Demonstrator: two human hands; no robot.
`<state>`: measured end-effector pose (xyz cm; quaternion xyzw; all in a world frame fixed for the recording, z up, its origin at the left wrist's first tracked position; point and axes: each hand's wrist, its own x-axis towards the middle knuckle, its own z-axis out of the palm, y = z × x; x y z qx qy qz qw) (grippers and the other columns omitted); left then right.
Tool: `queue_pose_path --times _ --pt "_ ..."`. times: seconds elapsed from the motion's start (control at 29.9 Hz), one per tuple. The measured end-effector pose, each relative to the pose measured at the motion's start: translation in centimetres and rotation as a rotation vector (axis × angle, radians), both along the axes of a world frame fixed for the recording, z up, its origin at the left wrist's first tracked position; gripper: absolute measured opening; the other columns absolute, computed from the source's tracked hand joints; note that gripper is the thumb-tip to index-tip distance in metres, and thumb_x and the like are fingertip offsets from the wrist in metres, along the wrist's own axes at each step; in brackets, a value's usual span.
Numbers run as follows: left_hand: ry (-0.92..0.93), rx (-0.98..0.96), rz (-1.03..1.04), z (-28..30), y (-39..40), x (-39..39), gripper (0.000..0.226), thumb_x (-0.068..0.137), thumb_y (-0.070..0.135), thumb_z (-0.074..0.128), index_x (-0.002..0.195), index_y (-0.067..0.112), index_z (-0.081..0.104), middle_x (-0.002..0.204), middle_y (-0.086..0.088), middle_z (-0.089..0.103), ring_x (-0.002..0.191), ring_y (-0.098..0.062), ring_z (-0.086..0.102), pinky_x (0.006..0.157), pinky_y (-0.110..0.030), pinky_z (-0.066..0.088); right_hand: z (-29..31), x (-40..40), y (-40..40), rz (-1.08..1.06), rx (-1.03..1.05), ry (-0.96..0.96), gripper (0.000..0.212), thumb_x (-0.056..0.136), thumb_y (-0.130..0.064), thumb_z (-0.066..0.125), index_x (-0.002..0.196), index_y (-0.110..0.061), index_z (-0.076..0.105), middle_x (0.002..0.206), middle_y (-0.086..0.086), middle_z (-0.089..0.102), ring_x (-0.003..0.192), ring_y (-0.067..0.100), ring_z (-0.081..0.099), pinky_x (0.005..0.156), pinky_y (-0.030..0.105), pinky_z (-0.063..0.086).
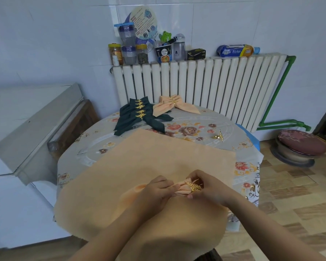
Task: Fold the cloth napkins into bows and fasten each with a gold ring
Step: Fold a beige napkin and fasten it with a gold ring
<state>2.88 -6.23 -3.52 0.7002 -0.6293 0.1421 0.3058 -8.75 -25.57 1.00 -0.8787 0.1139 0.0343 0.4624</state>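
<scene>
a round bench under a floral tablecloth stands against a white ribbed radiator in a white-tiled room, with jars, a cup and a wipes pack along the radiator's top and wood-pattern flooring at 3 o'clock. a large peach cloth lies spread flat over the bench's near half. at 12 o'clock sit finished bows: a dark green stack with gold leaf rings and, just beside it, a peach bow. a spare gold ring lies alone at 2 o'clock. near 6 o'clock the left hand pinches a gathered peach napkin, fingers curled round its folds; the right hand grips the gold leaf ring seated on that napkin. the hands hide most of the napkin, so its fold is hard to make out.
</scene>
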Motion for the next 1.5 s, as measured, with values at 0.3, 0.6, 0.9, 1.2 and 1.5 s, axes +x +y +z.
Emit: queue_pose_path --times 0.3,0.6,0.9,1.2,1.5 --pt "0.109 0.109 0.060 -0.8 0.1 -0.5 0.038 0.086 0.009 0.053 0.123 0.005 0.060 0.099 -0.005 0.068 0.087 -0.016 0.048 0.083 -0.020 0.040 -1.2 0.1 0.5 0.084 -0.288 -0.168 0.030 0.068 -0.019 0.080 0.091 -0.015 0.062 0.093 0.000 0.060 0.082 0.014 0.053 0.067 0.018 0.036" --pt "0.523 0.117 0.192 0.4 -0.1 -0.6 0.024 0.080 0.017 0.071 0.104 0.019 0.073 0.085 0.019 0.063 0.086 -0.004 0.052 0.079 -0.010 0.038 -1.8 0.8 2.0 0.107 -0.258 -0.223 0.062 0.072 -0.016 0.076 0.129 -0.026 0.052 0.114 -0.010 0.059 0.098 -0.001 0.055 0.083 -0.002 0.033" --pt "0.479 0.432 0.242 1.5 -1.4 -0.5 0.082 0.052 0.067 0.055 0.128 0.034 0.053 0.110 0.006 0.057 0.105 -0.010 0.049 0.093 -0.021 0.037 -4.5 -1.5 1.7 -0.054 -0.269 -0.364 0.049 0.070 -0.052 0.062 0.115 -0.034 0.055 0.108 -0.025 0.051 0.100 -0.002 0.049 0.087 -0.001 0.029" --pt "0.360 0.471 0.284 2.1 -2.5 -0.8 0.049 0.075 0.049 0.072 0.118 0.029 0.062 0.113 0.008 0.064 0.107 -0.013 0.054 0.082 -0.023 0.038 -5.4 -1.3 1.3 -0.060 -0.271 -0.335 0.069 0.064 -0.063 0.053 0.119 -0.022 0.063 0.114 -0.010 0.062 0.104 0.006 0.053 0.085 0.004 0.031" --pt "0.374 0.484 0.327 2.1 -1.2 -0.5 0.040 0.073 0.036 0.073 0.109 0.021 0.062 0.105 0.004 0.063 0.099 -0.013 0.054 0.075 -0.020 0.035 -5.4 -1.3 1.4 -0.050 -0.308 -0.311 0.070 0.065 -0.065 0.049 0.119 -0.022 0.063 0.117 -0.007 0.062 0.108 0.010 0.053 0.086 0.004 0.028"
